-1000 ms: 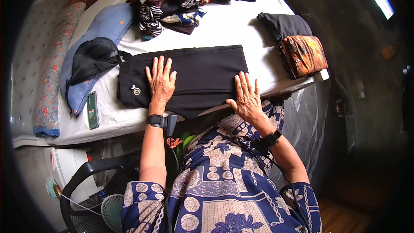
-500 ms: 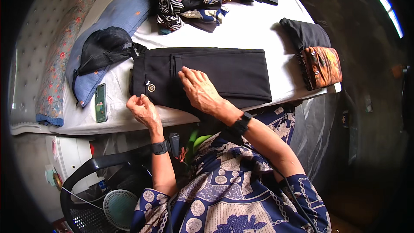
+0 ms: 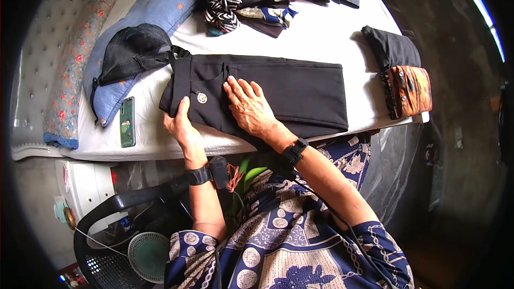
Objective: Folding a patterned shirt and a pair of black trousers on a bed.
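Observation:
Black trousers (image 3: 300, 91), folded lengthwise, lie across the bed with the waistband at the left. A round gold emblem (image 3: 202, 98) hangs near the waistband. My left hand (image 3: 182, 128) pinches the near corner by the waistband, thumb on top and fingers hidden beneath the cloth. Flat on the middle of the trousers rests my right hand (image 3: 250, 108), its fingers stretched out. A green phone (image 3: 127, 123) lies on the sheet left of my left hand. Beyond it, a black mesh cap (image 3: 134, 53) sits against the trousers' waist end.
Crumpled patterned clothes (image 3: 246, 5) are heaped at the far side. Folded black cloth (image 3: 393, 48) and a folded orange shirt (image 3: 408, 91) sit at the right edge. A blue pillow (image 3: 155, 10) and a floral bolster (image 3: 80, 64) lie left. Below stands a black chair (image 3: 101, 206) holding a basket (image 3: 150, 257).
My left hand has gone from curled beside the trousers to gripping their waistband corner, which is now shifted and slightly lifted. My right hand stays flat on the cloth.

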{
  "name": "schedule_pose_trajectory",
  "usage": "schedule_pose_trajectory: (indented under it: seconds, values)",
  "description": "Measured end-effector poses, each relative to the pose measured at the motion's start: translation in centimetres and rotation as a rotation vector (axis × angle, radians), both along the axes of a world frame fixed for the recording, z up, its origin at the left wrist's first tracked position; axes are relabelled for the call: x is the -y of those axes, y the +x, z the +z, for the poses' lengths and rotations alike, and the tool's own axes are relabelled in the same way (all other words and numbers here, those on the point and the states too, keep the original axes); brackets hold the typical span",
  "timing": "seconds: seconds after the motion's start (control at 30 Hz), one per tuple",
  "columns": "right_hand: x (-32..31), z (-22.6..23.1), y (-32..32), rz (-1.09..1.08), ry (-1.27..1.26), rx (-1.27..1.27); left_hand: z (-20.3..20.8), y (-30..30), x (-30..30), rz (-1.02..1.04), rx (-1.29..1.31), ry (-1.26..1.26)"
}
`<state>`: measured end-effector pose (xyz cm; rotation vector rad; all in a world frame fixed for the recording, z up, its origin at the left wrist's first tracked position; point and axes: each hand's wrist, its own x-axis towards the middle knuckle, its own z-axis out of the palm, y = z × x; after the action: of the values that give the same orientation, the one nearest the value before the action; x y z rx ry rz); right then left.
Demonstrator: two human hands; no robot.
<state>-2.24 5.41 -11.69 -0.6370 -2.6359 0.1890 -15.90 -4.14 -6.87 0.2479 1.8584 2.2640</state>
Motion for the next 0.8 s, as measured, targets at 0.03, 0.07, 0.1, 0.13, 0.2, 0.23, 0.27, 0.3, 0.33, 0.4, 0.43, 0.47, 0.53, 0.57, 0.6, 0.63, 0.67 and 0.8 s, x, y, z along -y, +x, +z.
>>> schedule_pose_trajectory:
  seconds: [0.03, 0.07, 0.1, 0.13, 0.2, 0.23, 0.27, 0.3, 0.33, 0.4, 0.43, 0.47, 0.53, 0.57, 0.6, 0.63, 0.67, 0.8]
  values:
    - [-0.2, -0.1, 0.2, -0.001, -0.007, 0.002, 0.7, 0.5, -0.5, -0.013, -0.185, -0.047]
    - [-0.1, 0.0, 0.2, 0.000, -0.011, -0.013, 0.6, 0.7, -0.5, -0.040, -0.276, -0.106]
    - [0.0, 0.2, 0.1, -0.006, -0.009, -0.021, 0.7, 0.9, -0.5, -0.051, -0.444, -0.218]
    - [0.0, 0.4, 0.1, 0.009, -0.060, -0.036, 0.7, 1.6, -0.6, -0.086, -0.561, -0.241]
    - [-1.0, -0.1, 0.7, 0.029, -0.214, -0.151, 0.7, 3.4, -1.6, -0.199, -0.766, -0.325]
    - [-1.7, -0.5, 1.1, 0.040, -0.324, -0.349, -0.6, 3.9, -1.8, -0.126, -0.981, -0.444]
    - [-2.2, -0.4, 1.9, 0.009, -0.577, -0.531, 0.5, 5.0, -2.1, -0.226, -1.077, -0.466]
    - [-2.4, 0.4, 2.8, -0.018, -0.829, -0.711, 1.7, 6.2, -2.2, -0.322, -1.171, -0.489]
    - [-2.9, 1.4, 3.9, -0.157, -1.025, -0.727, 1.4, 6.9, -2.5, -0.391, -1.225, -0.500]
    - [-3.9, 1.3, 5.9, -0.149, -1.329, -0.981, 0.5, 8.4, -3.1, -0.472, -1.348, -0.516]
    - [-4.1, 1.4, 6.6, -0.145, -1.517, -1.114, 0.0, 8.8, -3.2, -0.471, -1.399, -0.519]
    - [-4.6, 1.7, 7.4, -0.227, -1.619, -1.122, -0.9, 9.1, -3.4, -0.499, -1.446, -0.532]
    - [-5.5, 1.6, 7.6, -0.306, -1.707, -1.067, -2.3, 9.5, -3.4, -0.517, -1.542, -0.551]
    - [-5.7, 2.2, 7.4, -0.304, -1.707, -1.070, -2.7, 9.7, -3.2, -0.517, -1.606, -0.553]
    - [-5.9, 2.9, 7.0, -0.423, -1.486, -0.813, -3.0, 9.7, -3.0, -0.526, -1.610, -0.567]
    - [-6.1, 3.6, 6.4, -0.521, -1.253, -0.563, -3.2, 9.8, -2.9, -0.535, -1.614, -0.582]
    - [-6.5, 3.5, 5.5, -0.559, -0.988, -0.504, -3.0, 10.0, -2.9, -0.556, -1.619, -0.593]
    - [-6.0, 3.7, 4.5, -0.558, -0.831, -0.307, -2.7, 10.2, -2.5, -0.594, -1.609, -0.562]
